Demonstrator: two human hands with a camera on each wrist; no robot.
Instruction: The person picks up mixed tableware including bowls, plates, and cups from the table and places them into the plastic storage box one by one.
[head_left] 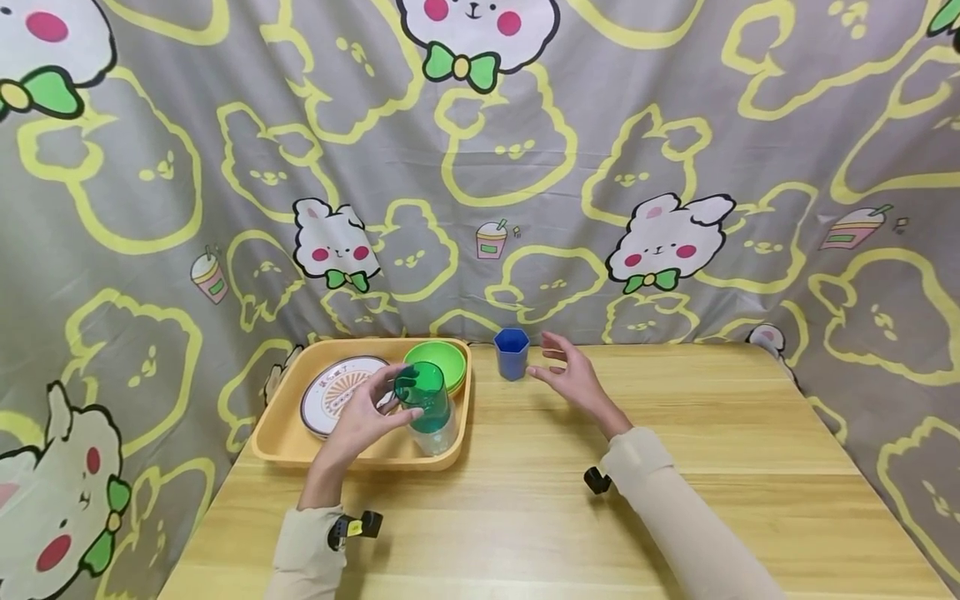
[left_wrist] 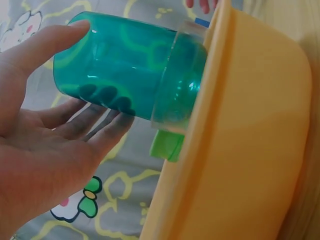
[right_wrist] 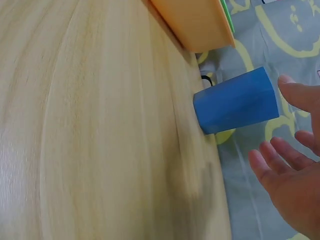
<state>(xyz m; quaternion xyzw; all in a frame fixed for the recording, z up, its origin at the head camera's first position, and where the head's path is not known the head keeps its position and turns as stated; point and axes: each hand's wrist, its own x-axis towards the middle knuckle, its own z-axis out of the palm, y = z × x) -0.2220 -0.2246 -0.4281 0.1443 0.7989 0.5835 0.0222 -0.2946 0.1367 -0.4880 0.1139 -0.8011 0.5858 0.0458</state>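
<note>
My left hand [head_left: 367, 418] holds a see-through green cup [left_wrist: 112, 65] between thumb and fingers; the fingertips show through its wall. Its lower part sits inside a clear cup [head_left: 438, 440], which stands in the front right corner of the yellow-orange tray [head_left: 281, 446]. Over the table's back part, my right hand [head_left: 573, 379] has its fingers spread and relaxed, holding nothing. Just left of it, a blue six-sided cup [right_wrist: 237, 102] stands upright on the table, with the right thumb close to its rim in the right wrist view.
White patterned plates [head_left: 318, 400] lie at the tray's left side. Behind the green cup, a green bowl [head_left: 447, 360] is stacked on others at the tray's right. A patterned curtain [head_left: 517, 167] hangs along the back edge of the wooden table [head_left: 675, 417].
</note>
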